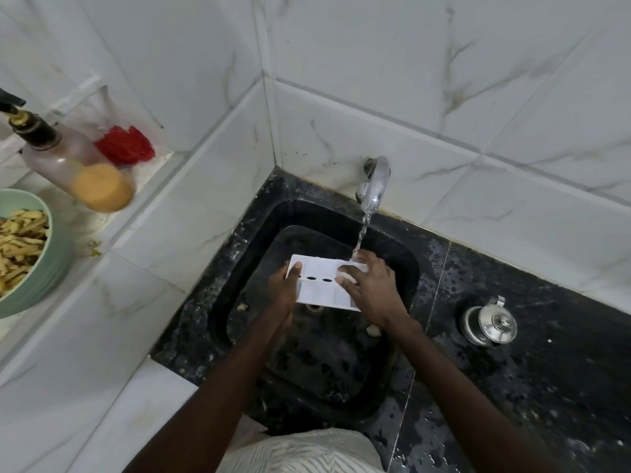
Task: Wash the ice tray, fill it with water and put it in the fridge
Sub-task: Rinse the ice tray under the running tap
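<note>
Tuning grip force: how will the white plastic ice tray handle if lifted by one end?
Likely slippery: the white plastic ice tray is under running water. Probably light and fairly stiff: left hand grips one end, right hand rests on the other, no visible sag.
</note>
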{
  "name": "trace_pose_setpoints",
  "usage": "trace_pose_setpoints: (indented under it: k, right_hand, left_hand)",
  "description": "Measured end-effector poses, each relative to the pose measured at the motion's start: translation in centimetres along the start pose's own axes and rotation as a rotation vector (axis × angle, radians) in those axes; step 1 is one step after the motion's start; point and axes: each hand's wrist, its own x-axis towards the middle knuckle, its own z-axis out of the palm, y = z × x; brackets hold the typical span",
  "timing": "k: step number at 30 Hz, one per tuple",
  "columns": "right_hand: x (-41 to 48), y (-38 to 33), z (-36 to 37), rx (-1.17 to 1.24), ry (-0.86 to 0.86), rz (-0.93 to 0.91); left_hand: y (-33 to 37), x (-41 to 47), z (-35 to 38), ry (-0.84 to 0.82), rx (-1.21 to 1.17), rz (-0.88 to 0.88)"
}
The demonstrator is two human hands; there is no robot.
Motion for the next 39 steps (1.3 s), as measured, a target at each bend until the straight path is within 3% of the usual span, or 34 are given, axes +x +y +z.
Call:
trace_pose_setpoints:
  k: [2,6,11,16,19,24,29,35,39]
  right_hand:
    - [0.0,-0.1,0.2,-0.034,0.03,0.06]
    - [-0.3,-0.6,0.6,-0.063,-0.093,0.014]
    - [-0.9,0.5,-0.5,-0.096,0.01,0.008]
    - [-0.5,-1.5,-0.1,-0.03,-0.079,0.052]
    - [-1.4,-0.4,-0.6,-0.002,-0.023,-0.025]
    - [-0.7,-0.9,-0.4,-0.086,-0.014,0.068]
    - [-1.0,-0.9,-0.4,0.109,-0.08,0.088]
    - [-1.3,-0.2,1.1,0.379,-0.135,0.252]
    - [-1.7,-1.6,2.4,0.398,-0.22,0.296]
  left_hand:
    - [0.2,-0.5,0.2,-0.008,-0.022,0.005]
    - [0.4,-0.8,-0.2,0.005,0.015,0.045]
    - [0.9,-0.9,-1.0,0.023,0.105,0.076]
    - [0.9,-0.7,-0.3,-0.016,0.055,0.072]
    - [-1.2,0.9,-1.5,0.01,0.088,0.048]
    - [0.6,-0.8,-0.5,-0.008,0.061,0.026]
    - [-0.3,0.4,-1.5,0.0,-0.038,-0.096]
    - [0.2,1.1,-3.0,-0.021,-0.36,-0.384]
    - [0.3,1.1,-3.1,0.005,-0.533,-0.506]
